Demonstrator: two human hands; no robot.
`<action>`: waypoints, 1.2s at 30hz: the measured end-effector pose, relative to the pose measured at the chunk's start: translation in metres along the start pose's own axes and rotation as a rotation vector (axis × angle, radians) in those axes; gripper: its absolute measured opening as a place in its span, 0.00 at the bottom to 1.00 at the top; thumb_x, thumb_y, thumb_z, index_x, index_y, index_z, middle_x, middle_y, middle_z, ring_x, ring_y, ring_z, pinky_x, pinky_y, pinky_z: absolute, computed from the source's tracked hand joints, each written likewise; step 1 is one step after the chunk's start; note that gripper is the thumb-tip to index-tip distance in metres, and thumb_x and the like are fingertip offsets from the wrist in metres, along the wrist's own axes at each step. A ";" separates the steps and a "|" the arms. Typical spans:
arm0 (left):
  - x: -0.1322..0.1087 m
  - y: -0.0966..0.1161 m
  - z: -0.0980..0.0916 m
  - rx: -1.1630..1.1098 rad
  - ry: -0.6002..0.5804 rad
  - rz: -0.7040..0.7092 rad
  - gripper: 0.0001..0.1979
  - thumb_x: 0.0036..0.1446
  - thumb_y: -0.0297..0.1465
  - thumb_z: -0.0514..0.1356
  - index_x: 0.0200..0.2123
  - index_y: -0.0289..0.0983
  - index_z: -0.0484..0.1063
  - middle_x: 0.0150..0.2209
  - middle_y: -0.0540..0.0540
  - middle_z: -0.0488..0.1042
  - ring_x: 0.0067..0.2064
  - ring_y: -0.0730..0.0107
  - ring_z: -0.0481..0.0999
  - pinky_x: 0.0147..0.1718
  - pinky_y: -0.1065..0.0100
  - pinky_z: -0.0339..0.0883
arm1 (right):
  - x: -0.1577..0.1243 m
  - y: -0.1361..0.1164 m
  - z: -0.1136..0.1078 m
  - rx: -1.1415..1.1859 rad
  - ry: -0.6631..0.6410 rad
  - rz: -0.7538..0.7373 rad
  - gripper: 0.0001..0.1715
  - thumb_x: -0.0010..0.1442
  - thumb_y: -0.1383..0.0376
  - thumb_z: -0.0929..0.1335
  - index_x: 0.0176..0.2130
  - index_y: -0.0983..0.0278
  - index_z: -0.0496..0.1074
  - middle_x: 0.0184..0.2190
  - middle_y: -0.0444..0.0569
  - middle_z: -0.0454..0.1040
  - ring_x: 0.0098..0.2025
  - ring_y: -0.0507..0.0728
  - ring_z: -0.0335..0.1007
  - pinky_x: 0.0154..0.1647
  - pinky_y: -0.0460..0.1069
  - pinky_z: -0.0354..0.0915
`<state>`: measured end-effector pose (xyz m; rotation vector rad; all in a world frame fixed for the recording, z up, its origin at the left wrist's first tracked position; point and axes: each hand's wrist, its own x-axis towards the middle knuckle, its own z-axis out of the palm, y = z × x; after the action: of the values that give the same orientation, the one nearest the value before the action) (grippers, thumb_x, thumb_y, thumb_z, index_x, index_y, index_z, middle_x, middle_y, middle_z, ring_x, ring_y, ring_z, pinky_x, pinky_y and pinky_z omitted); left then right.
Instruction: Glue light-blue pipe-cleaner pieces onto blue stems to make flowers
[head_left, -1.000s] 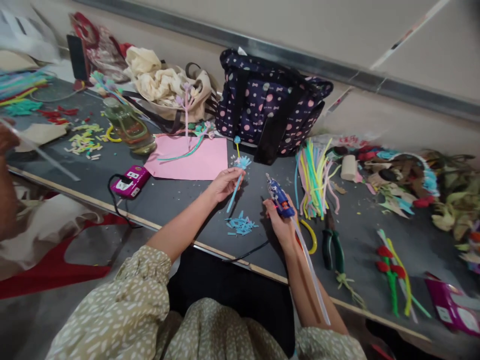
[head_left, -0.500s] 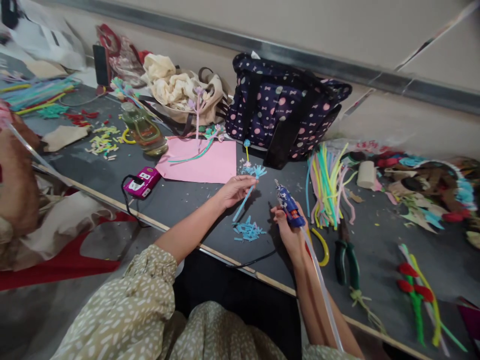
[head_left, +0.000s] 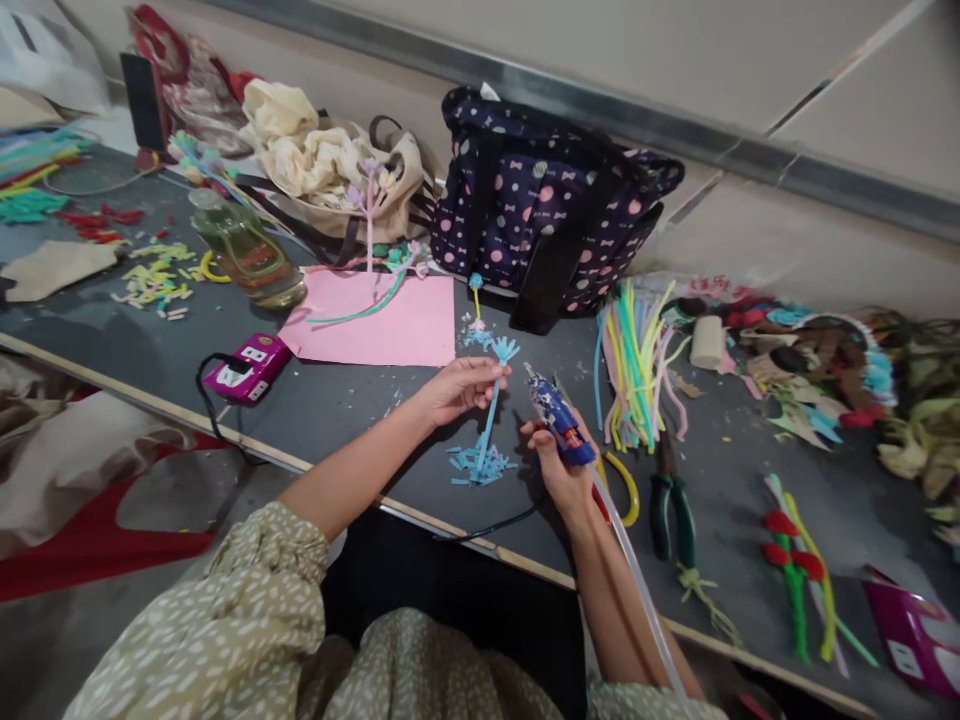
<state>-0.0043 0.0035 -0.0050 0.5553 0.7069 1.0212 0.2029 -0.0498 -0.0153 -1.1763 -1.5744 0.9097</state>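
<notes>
Between the fingertips of my left hand [head_left: 461, 388] is a light blue pipe-cleaner flower [head_left: 491, 415], its splayed petals on top and its stem pointing down. Below it lies a pile of short blue pipe-cleaner pieces [head_left: 491, 468]. My right hand [head_left: 561, 465] is wrapped round a blue glue gun [head_left: 556, 412], with a long clear glue stick [head_left: 637, 570] trailing from its back. The nozzle points toward the flower head, a small gap apart. Behind my right hand shows a yellow handle loop [head_left: 624, 490], partly covered.
Pink paper [head_left: 375, 335] bears finished flowers. Beyond stands a polka-dot bag [head_left: 555, 200]. To the right are bundled pipe cleaners [head_left: 637, 370], green-handled pliers [head_left: 673, 515] and red flowers [head_left: 787, 550]. A bottle [head_left: 251, 255] and a magenta box [head_left: 247, 370] are left.
The view has swung right, so the table things sit further left. In my left hand the flower stem has turned more upright. The other person's hand has left the view at left.
</notes>
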 end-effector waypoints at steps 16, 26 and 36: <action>-0.001 -0.004 0.004 -0.005 0.013 -0.011 0.12 0.47 0.32 0.72 0.28 0.33 0.73 0.24 0.52 0.74 0.20 0.83 0.67 0.19 0.78 0.60 | 0.001 -0.010 -0.001 -0.022 -0.062 -0.034 0.11 0.59 0.56 0.70 0.36 0.61 0.72 0.30 0.44 0.75 0.28 0.52 0.71 0.31 0.48 0.67; -0.003 -0.004 0.009 0.013 0.034 -0.049 0.14 0.44 0.33 0.73 0.29 0.32 0.74 0.25 0.52 0.75 0.20 0.83 0.68 0.21 0.77 0.65 | 0.000 -0.002 0.001 -0.012 -0.056 -0.005 0.13 0.59 0.55 0.70 0.37 0.61 0.71 0.29 0.44 0.76 0.25 0.52 0.70 0.29 0.47 0.66; -0.004 -0.004 0.011 0.010 0.017 -0.055 0.14 0.44 0.33 0.74 0.29 0.32 0.74 0.25 0.52 0.75 0.20 0.83 0.69 0.22 0.77 0.66 | -0.001 0.001 0.000 -0.055 -0.048 0.041 0.15 0.58 0.53 0.71 0.35 0.62 0.71 0.28 0.44 0.75 0.24 0.52 0.70 0.27 0.47 0.68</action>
<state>0.0041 -0.0029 0.0006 0.5336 0.7387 0.9726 0.2028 -0.0506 -0.0163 -1.2376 -1.6282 0.9321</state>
